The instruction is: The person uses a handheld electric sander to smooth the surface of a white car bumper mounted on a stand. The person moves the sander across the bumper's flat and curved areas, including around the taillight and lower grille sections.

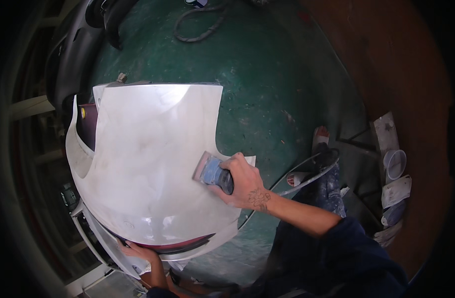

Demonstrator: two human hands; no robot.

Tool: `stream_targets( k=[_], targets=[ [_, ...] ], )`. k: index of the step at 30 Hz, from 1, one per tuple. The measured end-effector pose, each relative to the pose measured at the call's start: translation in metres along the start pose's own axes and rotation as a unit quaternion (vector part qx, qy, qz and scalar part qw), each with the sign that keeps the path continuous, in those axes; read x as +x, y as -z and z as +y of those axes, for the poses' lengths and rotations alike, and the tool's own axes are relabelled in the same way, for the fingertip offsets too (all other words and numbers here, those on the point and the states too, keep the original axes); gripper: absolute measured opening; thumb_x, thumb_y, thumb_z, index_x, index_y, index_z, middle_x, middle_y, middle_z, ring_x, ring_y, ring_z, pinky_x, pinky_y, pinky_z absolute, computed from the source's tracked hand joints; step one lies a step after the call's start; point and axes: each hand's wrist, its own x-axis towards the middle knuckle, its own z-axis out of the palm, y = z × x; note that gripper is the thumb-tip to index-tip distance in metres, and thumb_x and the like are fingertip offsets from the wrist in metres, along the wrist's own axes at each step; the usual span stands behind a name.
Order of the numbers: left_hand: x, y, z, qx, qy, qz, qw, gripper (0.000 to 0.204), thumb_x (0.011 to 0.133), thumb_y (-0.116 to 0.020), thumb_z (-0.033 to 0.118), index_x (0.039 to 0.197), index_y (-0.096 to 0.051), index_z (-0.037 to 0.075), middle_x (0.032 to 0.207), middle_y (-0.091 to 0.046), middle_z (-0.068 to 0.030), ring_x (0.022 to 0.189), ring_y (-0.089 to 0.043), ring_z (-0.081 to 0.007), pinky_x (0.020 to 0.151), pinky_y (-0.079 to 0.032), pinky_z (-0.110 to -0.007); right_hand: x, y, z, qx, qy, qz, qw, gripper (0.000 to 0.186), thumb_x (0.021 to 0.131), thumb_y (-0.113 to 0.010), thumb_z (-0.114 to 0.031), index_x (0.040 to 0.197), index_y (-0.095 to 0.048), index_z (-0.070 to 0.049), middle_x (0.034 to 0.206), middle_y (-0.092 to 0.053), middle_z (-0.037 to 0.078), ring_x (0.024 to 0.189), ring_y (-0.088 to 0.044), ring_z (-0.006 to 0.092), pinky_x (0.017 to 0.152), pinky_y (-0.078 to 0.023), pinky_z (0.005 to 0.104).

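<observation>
My right hand (240, 184) is closed around a small blue-and-black sander (212, 171), its pad resting on a white car bumper (148, 134) near the panel's right edge. A hose (297, 188) runs off to the right of it. The bumper has a long red strip (175, 244) along its lower side. My left hand (140, 252) lies on the lower-left edge beside that strip, fingers stretched out.
Dark bumpers (73, 54) stand at upper left. A coiled hose (200, 37) lies on the green floor (267, 99). My legs and sandalled feet (321, 134) are at right, beside scuffed sheets (396, 187) and a clear tub (395, 164). Metal framing (83, 233) is at left.
</observation>
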Motion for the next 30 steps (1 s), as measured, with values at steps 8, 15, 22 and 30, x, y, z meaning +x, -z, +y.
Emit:
stream_targets(
  k=[8,15,22,30],
  targets=[
    [0.002,0.000,-0.001,-0.002,0.010,-0.004,1.000,0.070,0.114,-0.043,0.051,0.155,-0.049,-0.005,0.156,-0.048,-0.0267,0.143,-0.038,-0.0420,0.123,-0.022,-0.053,0.096,0.027,0.028,0.051,-0.171,0.129,0.975,0.056,0.082,-0.089,-0.030,0.115,-0.056,0.000,0.107,-0.065,0.021,0.096,-0.068,0.0335,0.082,-0.057,0.0428],
    [0.006,0.001,0.004,-0.033,0.015,-0.012,0.999,0.071,0.114,-0.045,0.051,0.156,-0.046,-0.006,0.157,-0.045,-0.0278,0.143,-0.041,-0.0412,0.123,-0.028,-0.052,0.113,0.043,0.026,0.064,-0.243,0.102,0.962,0.058,0.083,-0.086,-0.036,0.114,-0.054,0.001,0.103,-0.065,0.022,0.095,-0.068,0.0341,0.087,-0.056,0.0435],
    [0.006,-0.001,0.006,-0.021,0.008,-0.001,1.000,0.069,0.113,-0.041,0.053,0.155,-0.051,0.000,0.150,-0.051,-0.0249,0.139,-0.042,-0.0403,0.118,-0.030,-0.053,0.015,0.006,-0.004,0.106,-0.232,0.021,0.967,0.055,0.087,-0.085,-0.028,0.120,-0.050,-0.001,0.116,-0.057,0.022,0.101,-0.068,0.0426,0.087,-0.056,0.0503],
    [0.004,0.002,0.008,-0.060,0.038,-0.011,0.997,0.071,0.113,-0.045,0.051,0.157,-0.045,-0.005,0.155,-0.043,-0.0281,0.141,-0.046,-0.0399,0.118,-0.037,-0.051,0.128,0.043,0.048,0.131,-0.295,0.105,0.941,0.057,0.085,-0.084,-0.036,0.116,-0.053,0.001,0.110,-0.065,0.023,0.101,-0.070,0.0380,0.091,-0.055,0.0474]
  ],
)
